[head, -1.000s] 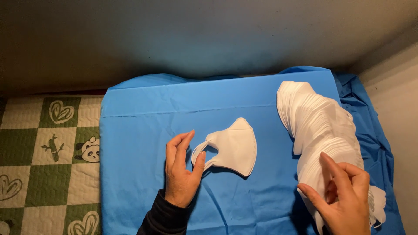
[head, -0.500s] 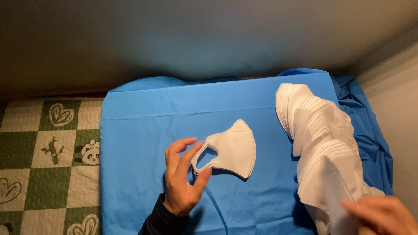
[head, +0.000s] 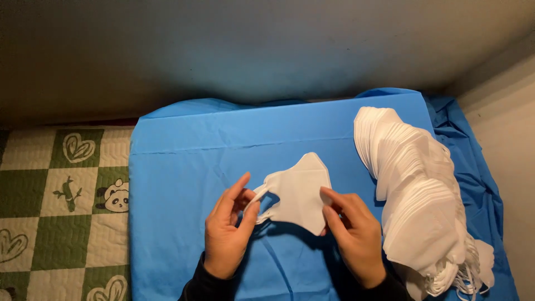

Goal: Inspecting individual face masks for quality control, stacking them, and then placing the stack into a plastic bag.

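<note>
The left hand [head: 227, 234] pinches the ear loop of a white folded cloth face mask [head: 298, 192] between thumb and fingers. The right hand [head: 354, 234] pinches the mask's other edge with its fingertips. The mask lies in the middle of a smooth blue sheet [head: 184, 184], just past both hands. To the right, a tall leaning pile of white masks [head: 418, 195] rests on the same sheet. On the left lies a green and cream checked quilt with panda and heart pictures [head: 67, 189]. Farthest back is a plain grey wall [head: 251, 50].
</note>
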